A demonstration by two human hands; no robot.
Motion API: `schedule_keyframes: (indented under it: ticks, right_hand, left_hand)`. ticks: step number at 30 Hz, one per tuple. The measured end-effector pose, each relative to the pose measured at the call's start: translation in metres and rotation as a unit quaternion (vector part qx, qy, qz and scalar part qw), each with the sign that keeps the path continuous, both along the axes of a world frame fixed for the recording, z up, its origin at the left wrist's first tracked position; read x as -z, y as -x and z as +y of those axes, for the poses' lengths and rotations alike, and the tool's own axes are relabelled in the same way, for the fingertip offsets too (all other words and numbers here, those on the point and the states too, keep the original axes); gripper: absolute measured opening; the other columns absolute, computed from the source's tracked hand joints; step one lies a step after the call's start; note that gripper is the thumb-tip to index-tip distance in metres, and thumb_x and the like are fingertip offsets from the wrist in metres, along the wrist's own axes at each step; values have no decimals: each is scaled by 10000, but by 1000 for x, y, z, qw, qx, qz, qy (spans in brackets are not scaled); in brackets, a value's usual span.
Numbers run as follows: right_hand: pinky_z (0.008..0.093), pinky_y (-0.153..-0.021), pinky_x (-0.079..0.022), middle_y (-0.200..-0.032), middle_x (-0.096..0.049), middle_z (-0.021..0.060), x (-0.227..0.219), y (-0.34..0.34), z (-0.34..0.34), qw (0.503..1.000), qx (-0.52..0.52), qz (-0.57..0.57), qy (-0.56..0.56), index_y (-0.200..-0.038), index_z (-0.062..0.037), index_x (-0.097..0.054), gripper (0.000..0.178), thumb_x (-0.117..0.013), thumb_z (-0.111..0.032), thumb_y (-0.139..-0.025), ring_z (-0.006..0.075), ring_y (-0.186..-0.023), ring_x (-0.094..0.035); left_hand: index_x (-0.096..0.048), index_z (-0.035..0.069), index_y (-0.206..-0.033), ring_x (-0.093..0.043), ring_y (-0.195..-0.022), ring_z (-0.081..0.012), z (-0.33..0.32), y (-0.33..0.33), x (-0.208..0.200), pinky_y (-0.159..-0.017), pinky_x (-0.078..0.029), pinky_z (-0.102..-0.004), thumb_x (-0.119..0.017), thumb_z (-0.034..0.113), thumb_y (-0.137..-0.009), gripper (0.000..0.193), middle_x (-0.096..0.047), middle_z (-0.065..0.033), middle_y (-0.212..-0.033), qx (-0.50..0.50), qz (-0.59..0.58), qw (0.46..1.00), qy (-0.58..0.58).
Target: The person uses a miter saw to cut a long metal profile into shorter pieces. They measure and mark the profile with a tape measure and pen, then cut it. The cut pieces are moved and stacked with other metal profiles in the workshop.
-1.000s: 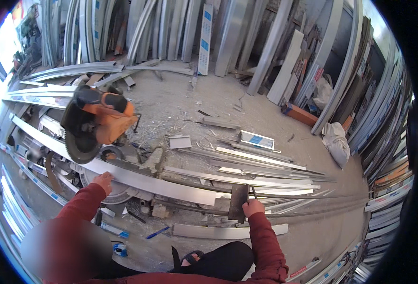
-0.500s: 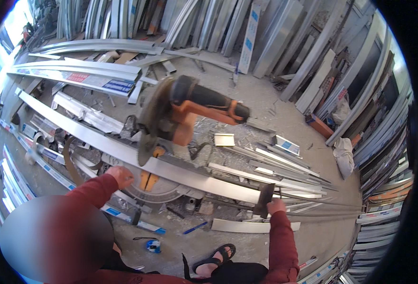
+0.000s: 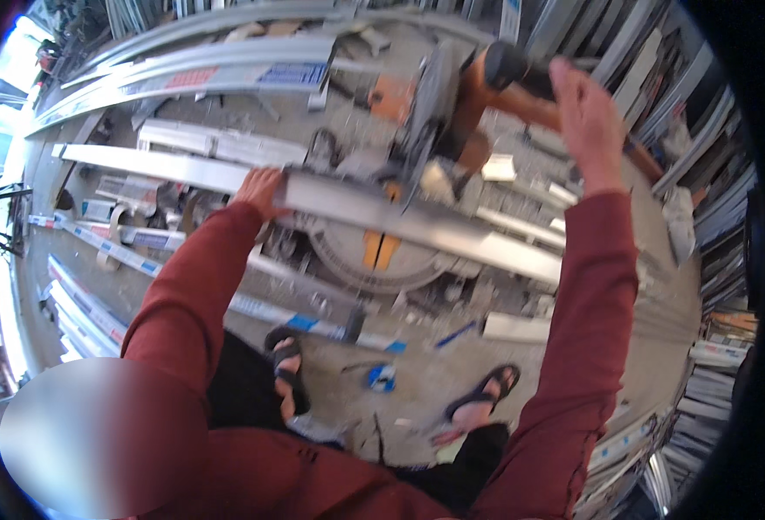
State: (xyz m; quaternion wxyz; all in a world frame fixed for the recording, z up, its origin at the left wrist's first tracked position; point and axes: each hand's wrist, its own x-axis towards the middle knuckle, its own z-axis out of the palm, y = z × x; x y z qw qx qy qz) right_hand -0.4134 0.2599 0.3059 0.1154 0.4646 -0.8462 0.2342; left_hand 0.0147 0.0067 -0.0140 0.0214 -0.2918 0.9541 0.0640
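Note:
A long silver aluminium profile [image 3: 330, 198] lies across the base of an orange and black mitre saw [image 3: 465, 108]. My left hand [image 3: 261, 192] grips the profile to the left of the blade, with its fingers over the top. At the upper right, my right hand [image 3: 589, 121] is closed round the end of the saw's handle, though part of the grip is hidden. The saw's round blade and guard [image 3: 426, 121] hang over the profile. Beneath it shows the round saw table [image 3: 339, 256] with an orange slotted insert [image 3: 381, 249].
A blue tape measure [image 3: 382, 377] and a blue pen [image 3: 456, 334] lie on the floor by my sandalled feet. Long profiles [image 3: 200, 82] are piled beyond the saw; more stand along the right wall. Offcuts and metal shavings litter the floor around the saw.
My left hand has moved onto the profile. My right hand has left a dark flat piece at the profile's right and risen to the saw handle. The view has shifted.

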Motion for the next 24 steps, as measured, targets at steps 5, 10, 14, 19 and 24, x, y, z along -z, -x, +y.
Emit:
schedule_keyframes:
  ticks: [5, 10, 14, 19, 24]
  right_hand:
    - [468, -820, -469, -887, -683, 221, -8, -27, 20, 993, 69, 3, -95, -915, -43, -706, 811, -298, -743, -914, 410, -905, -647]
    - [447, -737, -467, -790, -659, 219, 12, -72, 52, 984, 34, -89, -147, -879, 24, -645, 593, -400, -514, -919, 404, -767, -633]
    - [431, -779, -438, -768, -623, 233, 41, -91, 81, 999, -17, 19, -35, -889, 26, -636, 493, -463, -435, -921, 387, -806, -608]
    - [484, -604, -491, -715, -635, 140, 61, -128, 103, 955, -67, 274, -91, -753, -111, -609, 123, -552, -178, -839, 351, -687, -636]
    - [498, -687, -494, -715, -662, 186, 75, -158, 113, 993, 50, 110, -10, -709, -63, -673, 285, -512, -250, -849, 378, -682, -638]
  left_hand:
    - [-510, -19, -1294, -438, -1307, -329, -7, 15, -6, -1125, -306, -426, -825, 492, -646, 883, -514, -189, -1363, 27, 9, 999, -16]
    - [-547, -19, -1254, -492, -1240, -331, -5, 15, -8, -1081, -351, -411, -815, 494, -658, 831, -572, -187, -1275, 29, 3, 999, -20]
    - [-556, -25, -1229, -515, -1191, -352, -6, 14, -5, -1032, -401, -420, -820, 504, -649, 828, -590, -189, -1227, 51, 12, 999, -10]
    - [-585, -23, -1166, -550, -1128, -369, -12, 18, -6, -973, -437, -439, -826, 477, -661, 751, -612, -206, -1160, 73, -42, 996, -30]
    - [-567, -13, -1201, -552, -1122, -365, -26, 9, 11, -944, -452, -439, -824, 419, -674, 729, -601, -199, -1170, 101, -10, 995, -18]
